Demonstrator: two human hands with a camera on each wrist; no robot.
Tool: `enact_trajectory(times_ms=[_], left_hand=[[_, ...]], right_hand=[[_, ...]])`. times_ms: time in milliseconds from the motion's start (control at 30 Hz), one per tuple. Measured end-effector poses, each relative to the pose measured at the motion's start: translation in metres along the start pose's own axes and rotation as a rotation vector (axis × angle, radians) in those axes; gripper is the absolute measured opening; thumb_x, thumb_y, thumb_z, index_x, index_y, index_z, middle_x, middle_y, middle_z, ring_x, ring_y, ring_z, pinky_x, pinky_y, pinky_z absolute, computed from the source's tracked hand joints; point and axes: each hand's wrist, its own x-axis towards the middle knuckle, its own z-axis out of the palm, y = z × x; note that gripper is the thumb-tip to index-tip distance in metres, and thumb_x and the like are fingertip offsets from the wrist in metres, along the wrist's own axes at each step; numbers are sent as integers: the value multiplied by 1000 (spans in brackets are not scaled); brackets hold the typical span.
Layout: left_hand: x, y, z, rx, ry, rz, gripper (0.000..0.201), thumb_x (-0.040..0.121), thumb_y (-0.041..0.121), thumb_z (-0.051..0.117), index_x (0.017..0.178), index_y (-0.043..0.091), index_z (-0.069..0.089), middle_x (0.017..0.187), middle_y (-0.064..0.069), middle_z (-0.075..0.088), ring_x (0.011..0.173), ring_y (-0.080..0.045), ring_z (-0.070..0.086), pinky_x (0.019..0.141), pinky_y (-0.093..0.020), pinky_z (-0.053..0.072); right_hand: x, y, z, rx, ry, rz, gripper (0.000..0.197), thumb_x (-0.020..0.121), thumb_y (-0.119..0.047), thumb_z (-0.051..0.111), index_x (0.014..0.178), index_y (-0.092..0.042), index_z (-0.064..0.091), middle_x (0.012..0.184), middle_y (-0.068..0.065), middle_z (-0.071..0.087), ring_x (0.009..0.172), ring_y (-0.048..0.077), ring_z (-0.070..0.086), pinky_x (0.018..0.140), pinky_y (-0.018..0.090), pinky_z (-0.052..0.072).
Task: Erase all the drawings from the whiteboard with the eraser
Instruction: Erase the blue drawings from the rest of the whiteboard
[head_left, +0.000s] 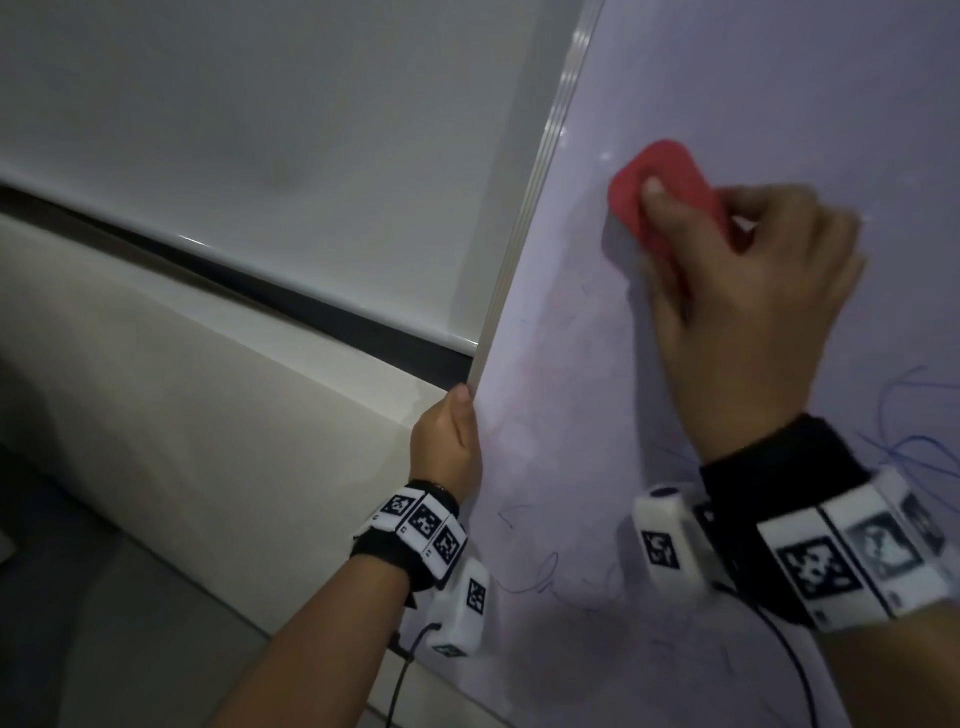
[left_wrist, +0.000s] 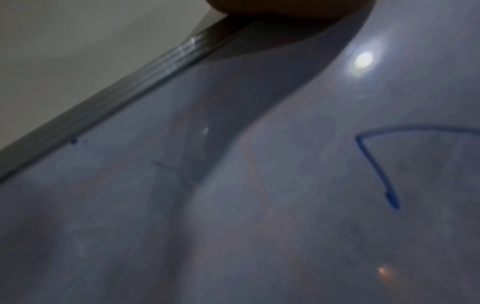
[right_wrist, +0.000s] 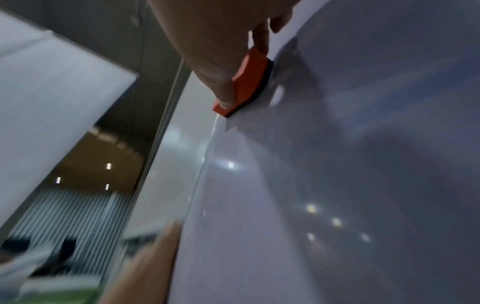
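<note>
The whiteboard (head_left: 753, 93) fills the right of the head view, tilted, with a metal frame (head_left: 540, 171) along its left edge. My right hand (head_left: 737, 291) grips a red eraser (head_left: 670, 171) and presses it flat on the upper part of the board. In the right wrist view the eraser (right_wrist: 250, 82) shows a dark felt side against the board. My left hand (head_left: 447, 441) holds the board's left edge, thumb on the frame. Blue scribbles (head_left: 909, 431) lie at the right, fainter lines (head_left: 540, 577) lower down. A blue stroke (left_wrist: 376, 162) shows in the left wrist view.
A pale wall panel (head_left: 234, 130) and a dark strip (head_left: 260, 280) lie left of the board. Below them is a beige surface (head_left: 182, 415). Cables (head_left: 795, 670) hang from the wrist cameras across the lower board.
</note>
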Motion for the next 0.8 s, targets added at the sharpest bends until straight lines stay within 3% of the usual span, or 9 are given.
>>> enact_trajectory(times_ms=[67,133,233,300,400,500,600,700,800], left_hand=[[1,-1,0,8,3,2,73,85,53,10,73,-4,54,65,-21,57,61,-34,54,56,-41,44],[2,-2,1,22,-5,4,74,85,53,9,74,-4,55,66,-19,59,62,-32,55,56,-39,44],[0,2,-2,28,-4,0,63,83,55,8,73,9,50,63,-6,54,60,-26,53,55,-30,40],[-1,2,-2,33,2,-7,62,82,56,7,72,11,48,63,-6,53,61,-27,53,56,-32,41],[-3,0,1,48,24,-17,57,81,56,6,65,17,43,60,-3,49,59,-23,48,55,-28,35],[-2,-1,5,32,52,-19,60,85,54,10,69,9,46,62,-5,50,59,-22,47,56,-29,35],[-2,-2,5,32,81,5,61,87,51,12,73,4,48,66,-11,53,62,-25,50,56,-30,36],[-4,0,4,53,97,18,48,92,40,14,75,8,45,69,-12,53,64,-24,49,57,-28,31],[-6,1,3,105,78,41,47,89,48,11,72,14,39,63,-4,45,61,-22,42,56,-29,26]], right_hand=[[-43,-11,5,49,-93,-55,38,80,-17,69,117,-23,66,99,18,58,88,25,35,69,35,23],[-107,-23,10,67,-295,-196,42,76,-14,70,116,-23,65,103,13,53,88,26,40,70,35,25],[-160,-24,7,81,-511,-390,40,77,-17,51,113,-28,65,100,8,58,83,27,45,69,34,26],[-136,-17,-3,87,-477,-368,40,76,-17,54,112,-29,66,98,7,64,85,26,42,70,34,26],[-61,4,-11,46,-137,-190,30,79,-23,71,108,-27,70,96,10,64,87,26,39,69,35,25],[-22,12,-5,49,-22,-140,26,83,-22,65,108,-22,69,94,14,63,87,26,35,67,35,22],[-91,-3,9,106,-207,-304,32,80,-16,67,111,-20,68,93,12,62,85,25,37,68,36,25],[-195,-3,1,124,-533,-557,37,78,-14,49,110,-20,67,104,10,51,87,26,40,69,36,27],[-197,11,-9,152,-549,-522,38,75,-17,48,106,-22,69,104,11,59,91,29,42,70,35,27]])
